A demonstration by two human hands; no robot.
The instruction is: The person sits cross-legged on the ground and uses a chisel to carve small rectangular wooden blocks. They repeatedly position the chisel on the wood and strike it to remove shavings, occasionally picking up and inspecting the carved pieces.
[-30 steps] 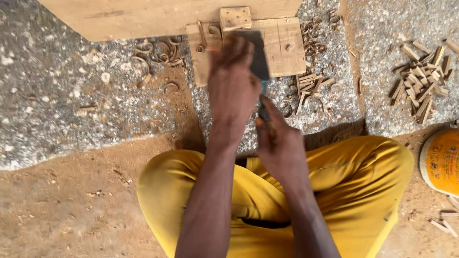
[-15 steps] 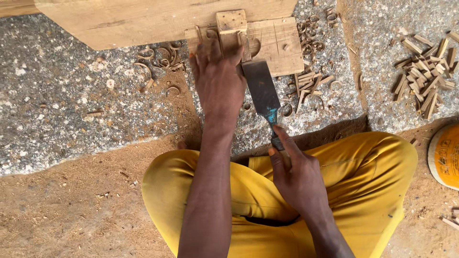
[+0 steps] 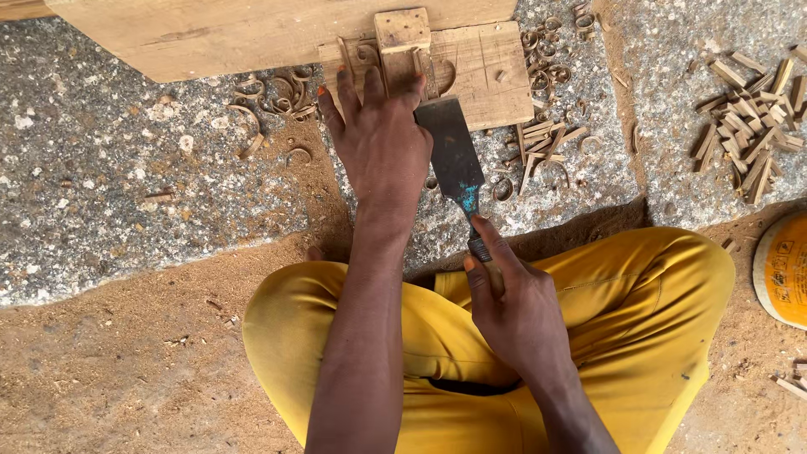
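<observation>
My left hand (image 3: 380, 139) lies palm down with its fingers spread over a small upright wooden piece (image 3: 402, 32) that rests on a flat wooden block (image 3: 487, 71). My right hand (image 3: 508, 303) grips the handle of a wide dark chisel (image 3: 454, 155). The blade points away from me, its tip at the near edge of the block, right beside my left hand. My legs in yellow trousers (image 3: 639, 311) are folded beneath both arms.
A long wooden plank (image 3: 252, 34) lies across the top on a speckled stone slab (image 3: 109, 185). Curled shavings (image 3: 277, 92) and short wood offcuts (image 3: 752, 126) litter the slab. A yellow round container (image 3: 786, 269) sits at the right edge. Sawdust covers the ground.
The chisel has come out from under my left hand and slid back toward me. My right hand pulled back along with it. My left hand stayed on the wooden piece, fingers now spread.
</observation>
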